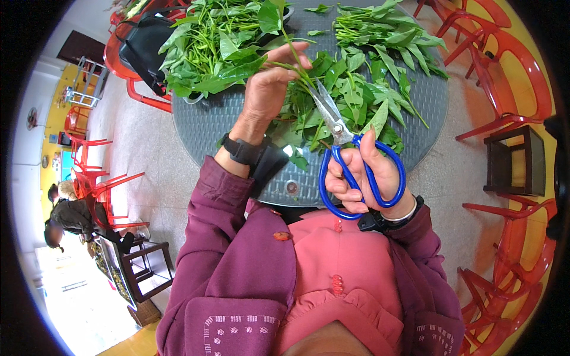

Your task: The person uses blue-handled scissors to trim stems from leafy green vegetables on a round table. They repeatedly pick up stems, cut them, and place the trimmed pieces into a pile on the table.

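In my left hand [269,86] is a leafy green stem [291,46], held between thumb and fingers. My right hand [352,178] grips the blue handles of a pair of scissors [337,127]. Their blades are slightly parted, and the tips reach the lower end of the stem by my left fingers. Below the blades lies a loose heap of leaves and cuttings [352,95]. A large mass of leafy stems [213,49] fills a container at the left, most of which is hidden. At the upper right is a bundle of stems [378,26] laid side by side.
Everything rests on a round grey table [209,120] with a woven-pattern top. A black bag [142,49] sits on a red chair [133,89] at the left. Red chairs [512,80] and a dark stool [514,160] line the right. Other people [73,218] sit far left.
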Available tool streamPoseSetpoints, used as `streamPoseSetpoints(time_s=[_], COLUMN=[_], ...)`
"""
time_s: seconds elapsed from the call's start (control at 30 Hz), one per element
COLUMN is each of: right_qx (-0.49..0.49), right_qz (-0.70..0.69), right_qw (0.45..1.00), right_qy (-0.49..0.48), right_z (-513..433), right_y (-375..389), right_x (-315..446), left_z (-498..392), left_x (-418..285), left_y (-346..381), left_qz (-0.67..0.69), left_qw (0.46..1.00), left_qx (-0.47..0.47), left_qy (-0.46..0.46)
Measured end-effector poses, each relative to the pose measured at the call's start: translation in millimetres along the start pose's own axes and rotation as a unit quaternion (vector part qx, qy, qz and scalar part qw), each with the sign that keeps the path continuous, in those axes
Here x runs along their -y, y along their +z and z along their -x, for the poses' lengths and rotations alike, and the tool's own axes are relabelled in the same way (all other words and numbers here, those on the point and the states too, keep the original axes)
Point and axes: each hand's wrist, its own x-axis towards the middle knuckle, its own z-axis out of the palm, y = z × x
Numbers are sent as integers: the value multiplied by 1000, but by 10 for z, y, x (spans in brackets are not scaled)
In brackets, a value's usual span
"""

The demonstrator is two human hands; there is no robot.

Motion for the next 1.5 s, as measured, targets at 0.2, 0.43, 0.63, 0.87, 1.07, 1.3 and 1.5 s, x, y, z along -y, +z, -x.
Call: streamPoseSetpoints(time_s=[0.2, 0.43, 0.63, 0.87, 1.07, 1.3, 1.5], right_qx=[-25, 47, -8, -29, -12, -2, -21], right_qz=[-37, -176, -105, -94, -115, -122, -143], right_qw=[999, 982, 993, 994, 992, 991, 989], right_qy=[22, 47, 49, 49, 54, 53, 32], right_z=[18, 16, 63, 51, 38, 31, 31], right_y=[10, -99, -100, -16, -23, -64, -26], right_x=[35, 136, 184, 227, 250, 223, 203], left_z=[-3, 0, 0, 5, 17, 16, 11], left_x=[8, 5, 28, 15, -1, -13, -5], left_y=[18, 18, 35, 52, 85, 88, 78], left_qz=[-16, -35, -35, -41, -53, -57, -52], left_qw=[1000, 999, 999, 999, 998, 998, 998], left_qx=[-22, -12, 1, -6, -10, -12, -8], left_qy=[-3, -10, -7, -20, -20, -22, -23])
